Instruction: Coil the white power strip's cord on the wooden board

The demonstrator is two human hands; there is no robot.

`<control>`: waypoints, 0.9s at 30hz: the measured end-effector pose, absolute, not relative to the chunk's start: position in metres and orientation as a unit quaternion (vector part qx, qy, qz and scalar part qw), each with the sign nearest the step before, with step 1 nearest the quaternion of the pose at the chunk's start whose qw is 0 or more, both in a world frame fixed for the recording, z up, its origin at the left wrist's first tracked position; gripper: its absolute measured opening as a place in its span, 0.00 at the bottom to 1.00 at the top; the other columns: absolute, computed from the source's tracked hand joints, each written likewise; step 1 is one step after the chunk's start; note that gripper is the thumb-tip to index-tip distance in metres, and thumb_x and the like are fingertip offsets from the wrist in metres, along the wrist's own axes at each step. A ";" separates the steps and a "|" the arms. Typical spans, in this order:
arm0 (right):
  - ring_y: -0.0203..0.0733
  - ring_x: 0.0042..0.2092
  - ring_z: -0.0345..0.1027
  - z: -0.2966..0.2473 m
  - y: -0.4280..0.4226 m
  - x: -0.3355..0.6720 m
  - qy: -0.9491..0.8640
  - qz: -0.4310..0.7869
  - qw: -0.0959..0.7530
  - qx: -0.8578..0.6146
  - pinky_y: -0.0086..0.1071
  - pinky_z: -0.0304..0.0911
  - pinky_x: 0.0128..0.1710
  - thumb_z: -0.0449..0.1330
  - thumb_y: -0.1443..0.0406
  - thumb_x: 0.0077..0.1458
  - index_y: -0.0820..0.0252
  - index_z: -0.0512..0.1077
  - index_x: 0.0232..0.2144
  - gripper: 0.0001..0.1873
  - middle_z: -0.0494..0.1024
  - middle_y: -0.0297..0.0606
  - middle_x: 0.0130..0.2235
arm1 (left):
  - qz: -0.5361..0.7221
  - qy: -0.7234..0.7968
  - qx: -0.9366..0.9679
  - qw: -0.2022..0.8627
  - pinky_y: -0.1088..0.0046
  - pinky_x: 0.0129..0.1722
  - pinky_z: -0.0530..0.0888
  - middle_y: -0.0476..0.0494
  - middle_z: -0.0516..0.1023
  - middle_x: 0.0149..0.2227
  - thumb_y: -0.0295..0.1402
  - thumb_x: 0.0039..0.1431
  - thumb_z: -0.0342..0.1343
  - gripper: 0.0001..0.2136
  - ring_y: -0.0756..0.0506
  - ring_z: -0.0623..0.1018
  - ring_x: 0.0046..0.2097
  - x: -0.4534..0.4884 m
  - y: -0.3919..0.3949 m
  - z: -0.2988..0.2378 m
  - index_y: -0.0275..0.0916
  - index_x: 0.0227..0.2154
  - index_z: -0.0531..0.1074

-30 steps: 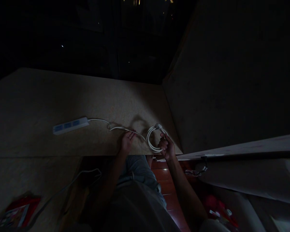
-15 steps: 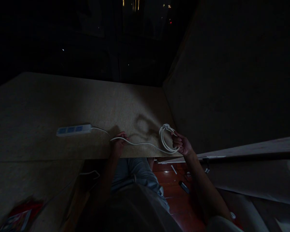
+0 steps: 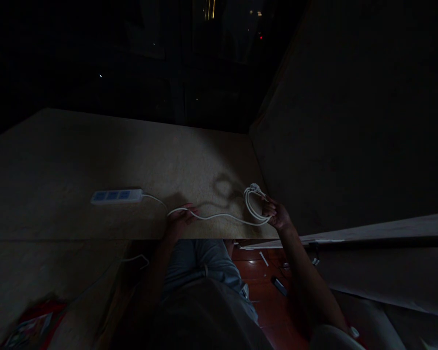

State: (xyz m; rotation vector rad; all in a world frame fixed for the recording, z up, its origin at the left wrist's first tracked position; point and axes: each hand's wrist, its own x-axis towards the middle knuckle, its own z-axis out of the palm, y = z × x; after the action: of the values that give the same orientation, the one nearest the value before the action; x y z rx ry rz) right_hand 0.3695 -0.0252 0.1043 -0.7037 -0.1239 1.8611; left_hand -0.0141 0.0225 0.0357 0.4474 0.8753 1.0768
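A white power strip with blue socket faces lies on the pale tabletop, left of my hands. Its white power cord runs right from the strip, over my left hand, and on to a loose coil. My left hand is palm up near the table's front edge, with the cord across its fingers and lightly held. Closed around the side of the coil is my right hand, a little above the table's right end. The plug sits at the top of the coil. Dim light blurs finger detail.
A dark wall or panel rises along the table's right side. Beyond the back edge are dark window panes. Another white cable and a red packet are at lower left. A dark slim object lies on the reddish floor.
The coil in my right hand has lost a turn or looks thinner. My left hand's fingers reach slightly further right under the cord. The whole view has shifted a little.
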 end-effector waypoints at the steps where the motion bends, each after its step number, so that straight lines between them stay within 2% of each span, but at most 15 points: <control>1: 0.28 0.15 0.48 0.105 -0.025 0.371 -0.061 0.779 0.544 -0.305 0.19 0.52 0.16 0.46 0.70 0.66 0.62 0.68 0.38 0.11 0.56 0.20 0.17 | 0.494 0.410 0.201 0.740 0.64 0.39 0.80 0.38 0.82 0.34 0.26 0.43 0.69 0.17 0.39 0.83 0.39 -0.014 0.022 0.039 0.33 0.38 0.76; 9: 0.29 0.16 0.50 0.114 -0.022 0.388 -0.064 0.782 0.543 -0.298 0.20 0.54 0.16 0.45 0.70 0.66 0.63 0.69 0.37 0.13 0.57 0.22 0.16 | 0.489 0.477 0.168 0.711 0.71 0.27 0.79 0.38 0.82 0.31 0.24 0.45 0.66 0.08 0.41 0.83 0.34 -0.005 0.013 0.053 0.33 0.31 0.76; 14: 0.28 0.15 0.49 0.121 -0.021 0.377 -0.067 0.794 0.530 -0.290 0.20 0.52 0.15 0.42 0.68 0.68 0.65 0.70 0.38 0.17 0.57 0.22 0.16 | 0.500 0.500 0.115 0.697 0.75 0.27 0.77 0.40 0.82 0.30 0.23 0.50 0.62 0.03 0.46 0.82 0.32 -0.003 0.014 0.052 0.33 0.30 0.75; 21: 0.26 0.14 0.42 0.127 -0.019 0.355 -0.116 0.829 0.451 -0.309 0.19 0.47 0.14 0.48 0.67 0.66 0.65 0.70 0.38 0.11 0.52 0.19 0.16 | 0.532 0.505 0.090 0.674 0.78 0.26 0.76 0.42 0.81 0.28 0.21 0.51 0.63 0.03 0.49 0.80 0.27 -0.007 0.031 0.061 0.33 0.28 0.75; 27: 0.25 0.14 0.39 0.125 -0.018 0.351 -0.146 0.843 0.405 -0.321 0.19 0.47 0.14 0.52 0.66 0.64 0.65 0.69 0.37 0.07 0.50 0.18 0.16 | 0.543 0.519 0.075 0.656 0.80 0.25 0.76 0.46 0.80 0.25 0.21 0.50 0.64 0.04 0.51 0.79 0.25 -0.006 0.036 0.058 0.34 0.27 0.76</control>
State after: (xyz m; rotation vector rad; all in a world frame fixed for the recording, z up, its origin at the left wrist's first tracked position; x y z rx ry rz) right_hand 0.3514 -0.0183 0.1253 -0.8112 -0.3688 2.1281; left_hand -0.0063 0.0362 0.0576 0.1702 1.1775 1.2305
